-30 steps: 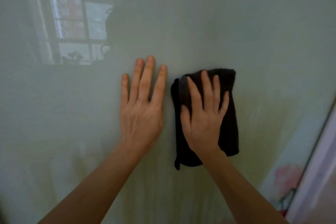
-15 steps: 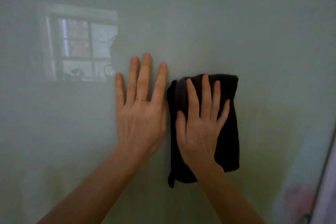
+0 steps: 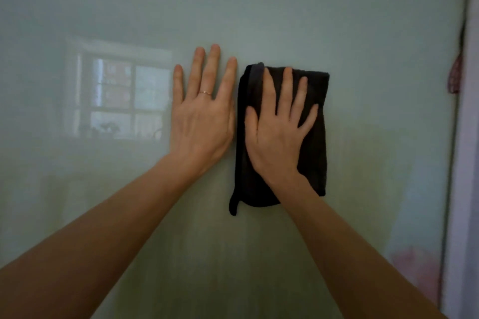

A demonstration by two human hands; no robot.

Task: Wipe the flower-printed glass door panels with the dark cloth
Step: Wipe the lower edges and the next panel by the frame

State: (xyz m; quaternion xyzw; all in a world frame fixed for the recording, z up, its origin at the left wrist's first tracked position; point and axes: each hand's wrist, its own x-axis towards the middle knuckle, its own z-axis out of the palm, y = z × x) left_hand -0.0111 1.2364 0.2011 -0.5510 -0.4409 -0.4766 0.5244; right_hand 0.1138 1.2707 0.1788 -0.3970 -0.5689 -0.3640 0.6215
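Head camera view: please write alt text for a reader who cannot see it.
A person's right hand presses a folded dark cloth flat against a pale green glass door panel, while the left hand, wearing a thin ring, lies flat on the glass beside the cloth. A window reflection shows at left.

There is one view only, from a camera on the person's head, facing straight at the pale green glass door (image 3: 337, 21) from close up, within arm's reach. Both forearms enter from 6 o'clock. The door's edge and white frame (image 3: 466, 163) run along 3 o'clock.
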